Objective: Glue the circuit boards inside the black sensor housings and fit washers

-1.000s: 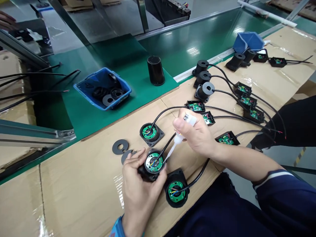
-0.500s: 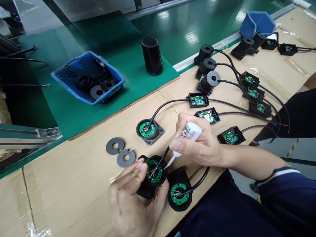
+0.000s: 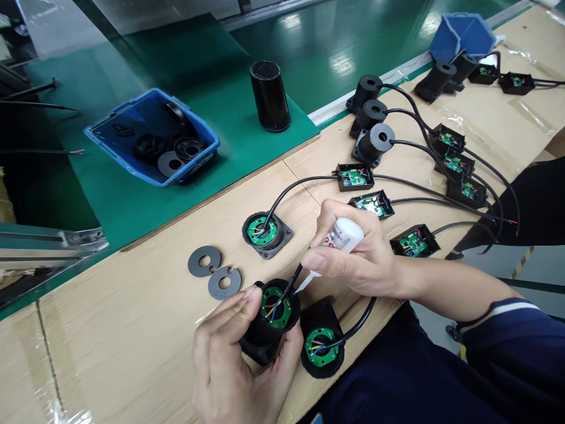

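My left hand (image 3: 241,353) is closed around a black round housing (image 3: 260,338), its open end tilted up. Inside it sits a green ring-shaped circuit board (image 3: 279,315) with coloured wires running into a black cable. My right hand (image 3: 357,253) grips a small white glue bottle (image 3: 343,235), and its thin nozzle (image 3: 303,285) points down at the housing's rim. Close by on the right lies a second open housing (image 3: 324,368) with a similar board. Two grey slotted discs (image 3: 226,292) lie to the left, and another open housing (image 3: 265,235) rests behind.
A blue bin (image 3: 150,165) with black rings and a grey disc stands on the green mat at left. Near it is a black cylinder (image 3: 270,97). Several capped housings (image 3: 375,144) and cabled circuit boxes (image 3: 355,176) spread rightward. Another blue bin (image 3: 461,36) stands far right.
The nozzle tip has shifted slightly up along the housing's rim. My left hand and the housing are almost unmoved; the view has shifted a little.
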`<state>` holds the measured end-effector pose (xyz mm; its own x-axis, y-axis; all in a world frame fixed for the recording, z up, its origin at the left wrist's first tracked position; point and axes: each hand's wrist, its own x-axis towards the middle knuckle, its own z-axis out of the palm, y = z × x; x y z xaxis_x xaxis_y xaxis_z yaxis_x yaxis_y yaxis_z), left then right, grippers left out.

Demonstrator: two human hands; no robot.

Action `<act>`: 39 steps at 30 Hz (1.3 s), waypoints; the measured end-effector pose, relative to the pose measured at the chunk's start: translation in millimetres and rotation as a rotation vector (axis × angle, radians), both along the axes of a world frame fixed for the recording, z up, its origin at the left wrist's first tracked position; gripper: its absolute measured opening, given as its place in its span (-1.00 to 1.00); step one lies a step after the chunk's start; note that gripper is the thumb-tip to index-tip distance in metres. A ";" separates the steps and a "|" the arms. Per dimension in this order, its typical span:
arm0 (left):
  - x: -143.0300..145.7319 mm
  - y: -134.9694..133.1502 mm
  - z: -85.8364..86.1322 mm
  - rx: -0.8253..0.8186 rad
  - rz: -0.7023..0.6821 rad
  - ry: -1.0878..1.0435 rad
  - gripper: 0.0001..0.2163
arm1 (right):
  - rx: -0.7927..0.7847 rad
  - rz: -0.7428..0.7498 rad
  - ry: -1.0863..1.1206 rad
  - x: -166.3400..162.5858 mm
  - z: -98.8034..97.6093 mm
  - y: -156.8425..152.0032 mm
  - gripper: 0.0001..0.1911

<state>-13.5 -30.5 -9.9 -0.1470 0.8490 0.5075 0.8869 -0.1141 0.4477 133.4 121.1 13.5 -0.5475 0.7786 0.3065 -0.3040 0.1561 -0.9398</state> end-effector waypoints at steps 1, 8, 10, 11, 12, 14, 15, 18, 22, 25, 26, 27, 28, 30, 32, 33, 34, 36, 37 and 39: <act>-0.6 -0.6 0.1 -0.009 -0.007 -0.011 -0.50 | 0.012 -0.010 -0.009 0.1 -0.5 0.0 -0.51; 1.3 -8.5 -4.7 -0.103 0.066 -0.242 -0.44 | 0.067 -0.028 -0.026 2.3 -2.9 -1.8 -0.62; 1.7 -12.2 -8.3 -0.154 0.096 -0.339 -0.44 | 0.115 -0.026 -0.020 3.1 -3.6 -2.0 -0.63; 1.6 -13.7 -9.7 -0.179 0.108 -0.386 -0.44 | 0.140 -0.028 -0.025 3.5 -4.0 -2.0 -0.63; 1.5 -14.8 -10.7 -0.201 0.119 -0.431 -0.45 | 0.164 -0.032 -0.030 3.8 -4.3 -2.0 -0.62; 1.2 -15.1 -10.5 -0.237 0.137 -0.504 -0.48 | 0.212 -0.046 -0.033 4.2 -4.8 -1.9 -0.62; 1.0 -14.3 -9.4 -0.259 0.141 -0.530 -0.49 | 0.240 -0.051 -0.034 4.2 -5.2 -1.8 -0.61; -0.4 -9.1 -3.7 -0.334 0.120 -0.581 -0.54 | 0.342 -0.077 -0.037 3.6 -6.9 -1.1 -0.58; -6.6 -3.1 1.3 -0.367 0.055 -0.615 -0.60 | 0.460 -0.139 -0.030 1.9 -10.9 -0.4 -0.60; -13.5 -2.6 -0.1 -0.417 -0.017 -0.602 -0.60 | 0.498 -0.158 -0.030 0.7 -12.6 -1.4 -0.54; -15.5 -3.0 -1.2 -0.433 -0.032 -0.602 -0.60 | 0.499 -0.162 -0.028 0.5 -12.5 -1.8 -0.52; -17.2 -3.4 -2.4 -0.443 -0.040 -0.607 -0.60 | 0.487 -0.160 -0.019 0.6 -12.2 -2.2 -0.51; -18.4 -3.7 -3.6 -0.451 -0.048 -0.615 -0.60 | 0.454 -0.146 -0.005 0.9 -11.6 -2.4 -0.52; -19.1 -3.8 -5.7 -0.446 -0.052 -0.638 -0.61 | 0.334 -0.093 0.029 2.1 -10.1 -2.0 -0.56; -17.2 -2.6 -7.5 -0.421 -0.048 -0.670 -0.60 | 0.164 -0.065 0.040 3.4 -9.5 -0.5 -0.59; -15.3 -1.4 -8.5 -0.402 -0.036 -0.695 -0.58 | 0.077 -0.068 0.037 3.7 -9.6 0.7 -0.60; -12.9 0.2 -9.8 -0.378 -0.020 -0.729 -0.54 | -0.007 -0.080 0.036 3.6 -10.0 2.2 -0.59; -7.4 3.8 -13.6 -0.317 -0.004 -0.807 -0.46 | -0.179 -0.108 0.048 2.2 -10.6 5.6 -0.52; -4.9 5.3 -16.3 -0.283 -0.010 -0.841 -0.42 | -0.270 -0.117 0.054 1.1 -10.4 7.7 -0.49; -1.7 7.2 -22.4 -0.231 -0.050 -0.866 -0.38 | -0.437 -0.133 0.054 -1.1 -8.1 12.4 -0.42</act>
